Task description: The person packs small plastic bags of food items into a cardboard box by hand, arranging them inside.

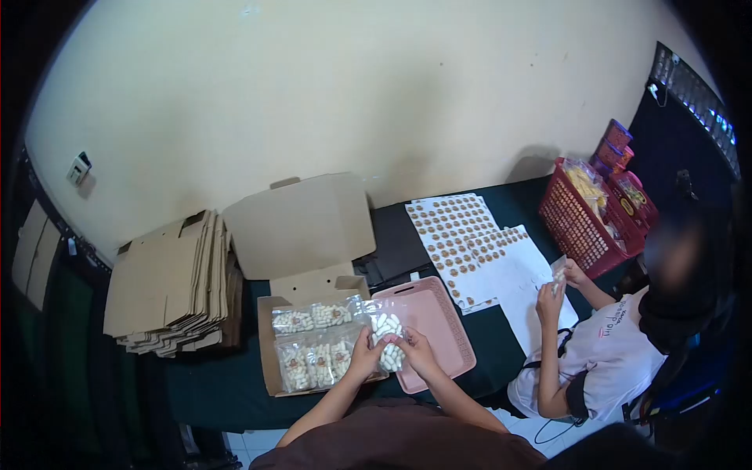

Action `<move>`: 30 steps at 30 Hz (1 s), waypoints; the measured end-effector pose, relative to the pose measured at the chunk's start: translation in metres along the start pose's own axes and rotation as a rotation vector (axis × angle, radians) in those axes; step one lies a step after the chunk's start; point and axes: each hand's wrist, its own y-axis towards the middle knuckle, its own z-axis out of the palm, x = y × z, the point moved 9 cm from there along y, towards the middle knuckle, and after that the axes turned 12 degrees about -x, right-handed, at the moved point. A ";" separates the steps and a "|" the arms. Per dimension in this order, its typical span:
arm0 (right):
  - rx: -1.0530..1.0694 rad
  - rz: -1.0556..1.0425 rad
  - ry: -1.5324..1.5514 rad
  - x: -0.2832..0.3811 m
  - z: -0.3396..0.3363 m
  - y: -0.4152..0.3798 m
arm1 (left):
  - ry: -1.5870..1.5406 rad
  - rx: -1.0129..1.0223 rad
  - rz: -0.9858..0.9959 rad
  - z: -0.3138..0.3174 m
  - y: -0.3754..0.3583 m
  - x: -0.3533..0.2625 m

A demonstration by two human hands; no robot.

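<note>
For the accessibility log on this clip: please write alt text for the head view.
Both hands, left hand and right hand, hold a clear bag of white pieces over an open cardboard box already holding similar bags, beside a pink tray. To the right, a seated co-worker handles something small near sticker sheets and a red basket.

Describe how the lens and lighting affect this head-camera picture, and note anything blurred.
Head view: fisheye lens bows the table edge and leaves black vignetted corners; soft, dim light, with a faint shadow on the wall behind the red basket; the co-worker's face is blurred; both hands, left hand and right hand, and their clear bag stay fairly sharp.
</note>
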 end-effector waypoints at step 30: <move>0.268 -0.029 -0.041 -0.014 0.205 -0.034 | 0.007 -0.033 0.146 -0.180 -0.045 -0.104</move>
